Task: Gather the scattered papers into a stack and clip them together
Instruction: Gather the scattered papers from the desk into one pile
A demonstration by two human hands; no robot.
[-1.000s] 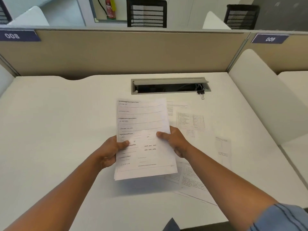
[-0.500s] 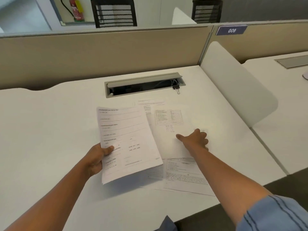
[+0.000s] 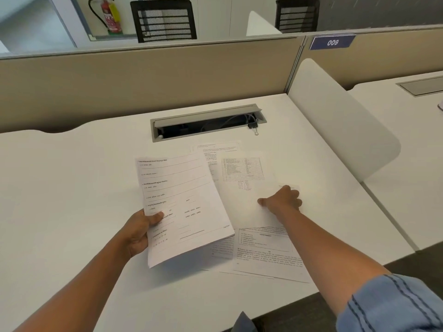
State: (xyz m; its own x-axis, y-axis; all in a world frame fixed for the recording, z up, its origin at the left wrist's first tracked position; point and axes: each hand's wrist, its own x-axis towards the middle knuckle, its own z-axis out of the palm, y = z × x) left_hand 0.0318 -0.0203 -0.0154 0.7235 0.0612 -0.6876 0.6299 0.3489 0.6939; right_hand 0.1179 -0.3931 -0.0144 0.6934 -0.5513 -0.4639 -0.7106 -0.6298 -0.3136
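Clearly the gathering step is in hand, and the clipping is not yet begun. At about 7 o'clock in the view, the left hand (image 3: 141,232) pinches a held sheaf of printed forms (image 3: 182,207) at its left edge, with the thumb on top and the other fingers under the paper. The sheaf is lifted from the white desk (image 3: 72,188) and tilted, and its right part hangs over the loose sheets.

To the right, near the centre and toward 5 o'clock, the loose sheets (image 3: 263,255) lie overlapping on the desk: one with a table printed on it, one nearly blank, and one with a boxed text at the near edge. The right hand (image 3: 284,200) rests palm down on the nearly blank sheet, the fingers bent a little and the thumb pointing to the left. I cannot tell if it already pinches the paper edge or only presses on it.

At 1 o'clock, a black binder clip (image 3: 253,126) sits at the right end of the open cable tray (image 3: 208,122), well apart from both hands.

I judge that the next move calls for sliding or lifting this sheet toward the sheaf, then the remaining ones, squaring the edges, and only after that reaching for the clip.
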